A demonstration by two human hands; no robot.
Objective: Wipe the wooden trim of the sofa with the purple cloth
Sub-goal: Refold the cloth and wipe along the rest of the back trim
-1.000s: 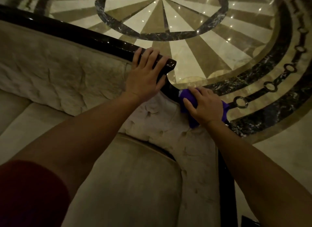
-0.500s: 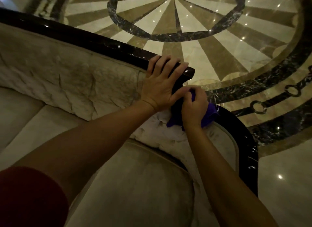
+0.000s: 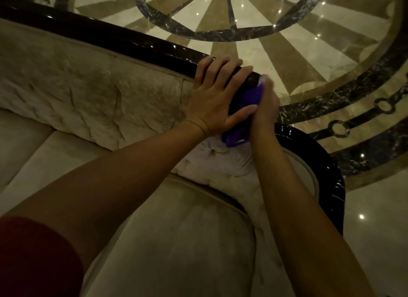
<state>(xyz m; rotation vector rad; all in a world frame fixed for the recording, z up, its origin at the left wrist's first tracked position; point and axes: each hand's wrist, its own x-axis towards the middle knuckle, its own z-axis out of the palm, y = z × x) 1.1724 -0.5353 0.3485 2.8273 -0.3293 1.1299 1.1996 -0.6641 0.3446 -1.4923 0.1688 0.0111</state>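
Observation:
The sofa's dark glossy wooden trim (image 3: 123,39) runs along the top of the beige tufted backrest and curves down around the armrest at the right. My left hand (image 3: 217,95) lies flat on the trim's end, fingers spread over it. My right hand (image 3: 265,106) presses the purple cloth (image 3: 242,122) against the trim's end just right of my left hand; the two hands touch. Part of the cloth hangs below my right hand over the tufted upholstery.
The beige sofa seat cushion (image 3: 176,241) fills the foreground beneath my arms. Beyond the backrest lies a polished marble floor (image 3: 276,44) with a dark circular inlay and light reflections. The armrest trim (image 3: 326,175) curves down at the right.
My right hand with the cloth has moved up the trim from the lower armrest curve to the trim's end beside my left hand. My left hand has stayed on the trim.

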